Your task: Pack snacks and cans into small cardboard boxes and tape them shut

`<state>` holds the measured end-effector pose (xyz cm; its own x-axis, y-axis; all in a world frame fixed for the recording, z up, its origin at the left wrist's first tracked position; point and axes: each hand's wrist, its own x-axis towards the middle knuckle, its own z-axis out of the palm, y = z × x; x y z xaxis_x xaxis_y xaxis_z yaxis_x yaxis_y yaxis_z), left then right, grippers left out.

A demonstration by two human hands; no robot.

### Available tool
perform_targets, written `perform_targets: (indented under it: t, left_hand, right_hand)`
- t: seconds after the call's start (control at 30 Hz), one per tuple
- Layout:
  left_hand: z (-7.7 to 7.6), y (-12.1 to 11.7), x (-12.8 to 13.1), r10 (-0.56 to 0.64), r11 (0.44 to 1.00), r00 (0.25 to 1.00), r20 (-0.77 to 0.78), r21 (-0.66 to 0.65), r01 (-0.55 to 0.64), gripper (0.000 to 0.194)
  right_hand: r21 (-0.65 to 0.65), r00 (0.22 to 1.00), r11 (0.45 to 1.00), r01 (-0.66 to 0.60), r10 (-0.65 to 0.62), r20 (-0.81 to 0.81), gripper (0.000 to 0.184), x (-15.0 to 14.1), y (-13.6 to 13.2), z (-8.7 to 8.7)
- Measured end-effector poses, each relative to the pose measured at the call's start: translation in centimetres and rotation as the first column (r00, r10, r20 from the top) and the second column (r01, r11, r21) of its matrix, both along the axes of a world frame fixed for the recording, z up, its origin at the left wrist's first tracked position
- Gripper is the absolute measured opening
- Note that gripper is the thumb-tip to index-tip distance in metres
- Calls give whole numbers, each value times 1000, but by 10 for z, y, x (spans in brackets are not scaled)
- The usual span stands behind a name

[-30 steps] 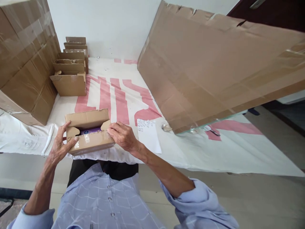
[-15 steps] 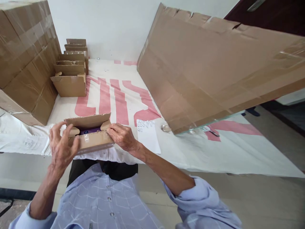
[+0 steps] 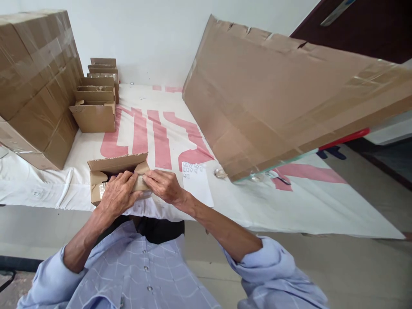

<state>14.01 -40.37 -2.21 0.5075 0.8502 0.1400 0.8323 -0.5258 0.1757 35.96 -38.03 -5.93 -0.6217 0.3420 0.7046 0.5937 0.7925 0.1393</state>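
Observation:
A small cardboard box point(image 3: 96, 182) lies at the near edge of the white and red table cover point(image 3: 151, 128), its back flap standing up. My left hand point(image 3: 118, 193) lies across the front and top of the box, fingers curled over its opening and hiding the inside. My right hand point(image 3: 162, 185) grips the box's right end, fingers pressed against the side flap. Both hands hold the box against the table.
A sheet of small stickers point(image 3: 196, 182) lies just right of the box. A row of open small boxes point(image 3: 95, 113) stands at the back left beside a big taped carton point(image 3: 35, 86). A large cardboard sheet point(image 3: 283, 94) leans over the right side. Small metal items point(image 3: 220, 173) lie under its edge.
My left hand left the box's left end, lifted, and came down over the front and top of the box. The purple item inside is now covered. My right hand stayed put.

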Motion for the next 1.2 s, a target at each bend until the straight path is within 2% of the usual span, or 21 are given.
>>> perform_targets:
  t: [0.1,0.2,0.27,0.33,0.43,0.5,0.67,0.87,0.97,1.1,1.2]
  left_hand:
    - [0,6,-4,30,1000,999,20,3,-30,44]
    - [-1,10,-6,5,1000,998,59,14,-5,45]
    - [-3,9,-6,-14,999,997,76,31,12,47]
    - [-4,8,-6,-27,998,996,89,51,23,48]
    - [-5,5,-6,-38,998,994,101,63,32,47]
    - [-5,5,-7,-44,998,994,100,55,38,46]
    - [-6,7,-9,-55,998,991,125,38,51,52]
    - [-1,7,-7,-39,999,988,151,-15,41,42]
    - [3,7,-5,-16,999,989,148,-46,23,37]
    - [5,7,-3,5,998,990,143,-66,4,37]
    - [6,7,-3,22,997,990,143,-82,-11,39]
  right_hand:
    - [-21,996,997,-68,67,-55,24,-3,-14,-2]
    - [-158,982,985,-63,33,-185,26,-1,-16,0]
    - [-274,965,961,-16,-56,-256,24,2,-8,5]
    - [-378,963,926,10,-111,-247,19,5,4,9]
    - [-490,978,872,-20,-83,-189,14,4,21,12]
    - [-517,981,855,-44,-60,-182,15,3,27,10]
    - [-417,990,909,-10,-49,-130,29,2,30,4]
    - [-158,996,984,76,-69,50,37,1,26,2]
    - [-91,999,995,48,-45,29,33,1,23,-2]
    - [-129,998,992,-7,-1,-60,27,4,19,-7]
    - [-76,996,997,-18,11,-86,25,5,17,-10]
